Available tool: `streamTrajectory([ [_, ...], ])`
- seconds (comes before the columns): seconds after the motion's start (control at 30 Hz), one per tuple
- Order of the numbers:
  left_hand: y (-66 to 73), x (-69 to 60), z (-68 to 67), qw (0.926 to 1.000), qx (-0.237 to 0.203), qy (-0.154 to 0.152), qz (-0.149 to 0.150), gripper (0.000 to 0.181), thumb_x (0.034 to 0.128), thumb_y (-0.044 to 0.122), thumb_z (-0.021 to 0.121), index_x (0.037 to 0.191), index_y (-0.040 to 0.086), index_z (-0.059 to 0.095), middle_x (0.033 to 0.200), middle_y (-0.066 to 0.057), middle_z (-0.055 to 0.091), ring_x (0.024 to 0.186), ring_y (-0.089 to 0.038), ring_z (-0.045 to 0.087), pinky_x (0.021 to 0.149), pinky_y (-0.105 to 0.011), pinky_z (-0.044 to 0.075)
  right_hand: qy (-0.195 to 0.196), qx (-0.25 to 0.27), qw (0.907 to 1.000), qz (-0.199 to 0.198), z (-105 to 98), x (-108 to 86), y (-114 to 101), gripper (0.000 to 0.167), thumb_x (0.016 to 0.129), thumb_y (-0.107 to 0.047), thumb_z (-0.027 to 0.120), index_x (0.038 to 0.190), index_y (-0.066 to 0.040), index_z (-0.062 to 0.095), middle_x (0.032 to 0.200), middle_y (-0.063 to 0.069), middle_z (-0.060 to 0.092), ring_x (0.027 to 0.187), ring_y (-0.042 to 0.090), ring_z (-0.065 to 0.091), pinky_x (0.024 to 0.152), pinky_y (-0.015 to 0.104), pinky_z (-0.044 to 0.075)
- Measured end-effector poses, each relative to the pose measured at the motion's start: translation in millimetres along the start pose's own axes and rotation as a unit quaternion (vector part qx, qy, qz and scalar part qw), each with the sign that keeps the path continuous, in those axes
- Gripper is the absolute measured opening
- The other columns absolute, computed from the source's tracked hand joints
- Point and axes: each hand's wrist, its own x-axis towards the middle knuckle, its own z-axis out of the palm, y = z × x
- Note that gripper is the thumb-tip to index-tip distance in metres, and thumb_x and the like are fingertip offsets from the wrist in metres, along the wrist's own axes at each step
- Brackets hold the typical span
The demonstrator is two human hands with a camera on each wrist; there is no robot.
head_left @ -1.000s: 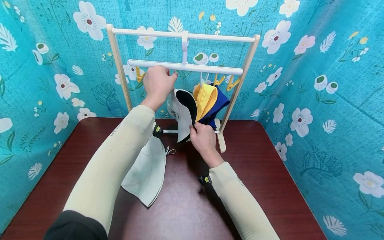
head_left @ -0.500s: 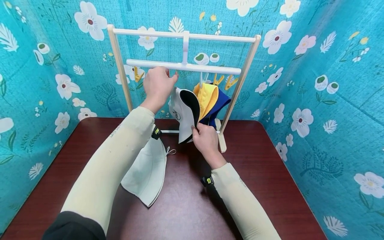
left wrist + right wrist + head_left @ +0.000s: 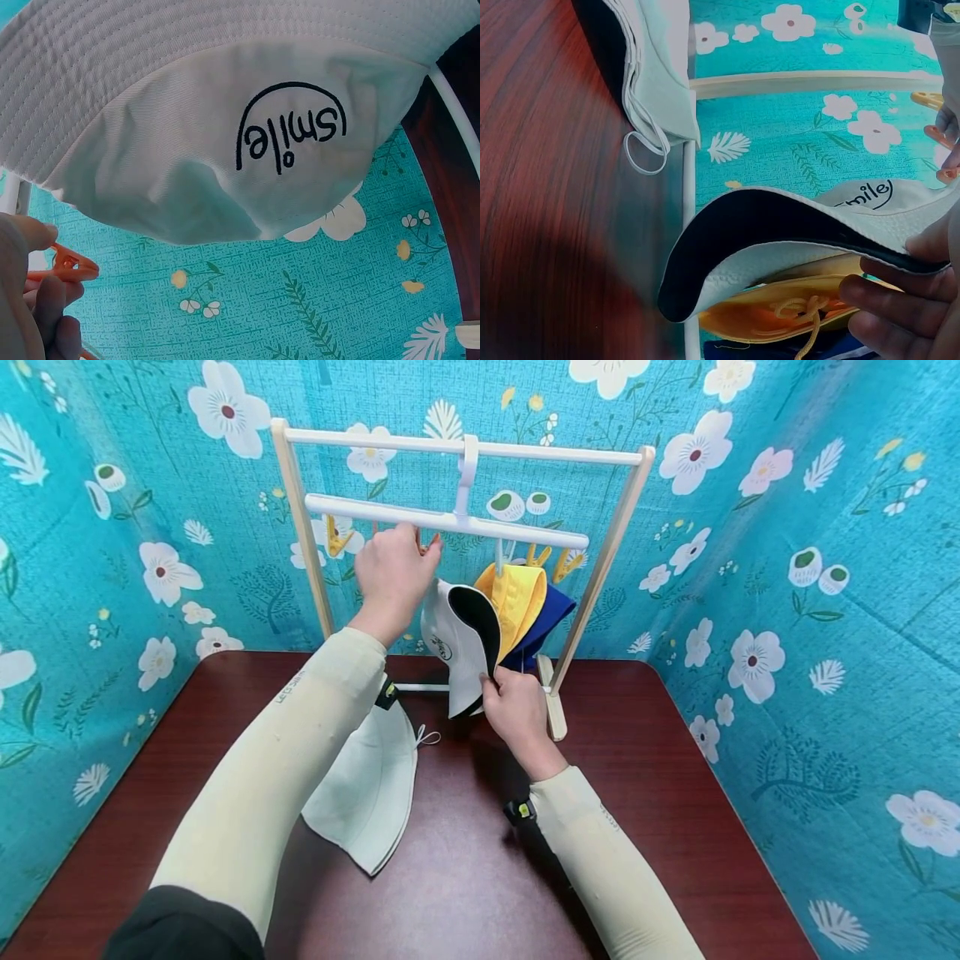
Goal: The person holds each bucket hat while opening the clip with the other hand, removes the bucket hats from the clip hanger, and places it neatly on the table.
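Just under the hanger, the left hand pinches an orange clip; lower down, the right hand pinches the "smile" hat: slackening fingers could drop it!

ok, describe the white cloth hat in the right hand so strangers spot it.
Find the pale wooden rack on the dark red table. Below its white bar-shaped hanger, the person's right hand pinches a white cloth bucket hat. Its white colour sets it apart from the yellow cloth hat beside it; its black "smile" lettering, from the pale cloth hat on the table.
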Motion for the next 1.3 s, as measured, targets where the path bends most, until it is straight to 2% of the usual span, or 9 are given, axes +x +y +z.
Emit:
streamTrajectory([
  [0.13, -2.4, -0.1, -0.6, 1.0000, -0.008, 0.000, -0.002, 0.045, 0.1026, 0.053, 0.054, 0.089, 0.012, 0.065, 0.072, -0.005, 0.065, 0.061, -0.025, 0.061, 0.052, -0.036, 0.040, 0.005, 0.004, 1.0000, -0.005, 0.6, 0.4, 0.9, 0.050, 0.094, -0.020, 0.073, 0.053, -0.016, 0.043, 0.048, -0.006, 0.027, 0.042, 0.020, 0.045, 0.039, 0.034, 0.028],
  [0.5, -8.1, -1.0, -7.6, 0.9991, -0.041, -0.006, -0.011, 0.041, 0.1006, 0.053, 0.058, 0.093, 0.013, 0.064, 0.078, -0.003, 0.066, 0.063, -0.023, 0.060, 0.054, -0.036, 0.042, 0.011, 0.016, 0.9998, -0.009, 0.4, 0.9, 0.2, 0.050, 0.094, -0.020, 0.073, 0.054, -0.017, 0.044, 0.049, -0.008, 0.024, 0.041, 0.016, 0.039, 0.039, 0.032, 0.026],
  [0.87, -6.9, -8.8, -20.5, 0.9987, -0.041, -0.030, -0.010, 0.038, 0.1003, 0.050, 0.061, 0.097, 0.012, 0.065, 0.087, -0.005, 0.071, 0.070, -0.023, 0.063, 0.057, -0.037, 0.045, 0.005, 0.023, 0.9997, -0.006, -3.1, -0.1, -1.5, 0.048, 0.095, -0.019, 0.072, 0.055, -0.016, 0.046, 0.049, -0.007, 0.027, 0.042, 0.016, 0.040, 0.039, 0.032, 0.025],
  [1.03, -7.6, -12.4, -24.4, 0.9987, -0.038, -0.033, -0.007, 0.040, 0.1006, 0.050, 0.060, 0.099, 0.011, 0.068, 0.085, -0.006, 0.069, 0.069, -0.023, 0.063, 0.056, -0.038, 0.046, 0.005, 0.025, 0.9997, -0.007, -4.2, -0.6, -0.9, 0.047, 0.096, -0.019, 0.071, 0.056, -0.015, 0.048, 0.049, -0.006, 0.029, 0.042, 0.016, 0.040, 0.040, 0.032, 0.025],
  [1.3, -12.7, -20.2, -28.0, 0.9982, -0.030, -0.051, -0.008, 0.045, 0.1000, 0.052, 0.060, 0.112, 0.011, 0.072, 0.091, -0.009, 0.074, 0.075, -0.025, 0.065, 0.060, -0.040, 0.051, 0.007, 0.022, 0.9997, -0.003, -4.6, -0.7, 0.6, 0.045, 0.096, -0.019, 0.071, 0.056, -0.016, 0.049, 0.047, -0.005, 0.033, 0.044, 0.016, 0.045, 0.039, 0.032, 0.026],
])
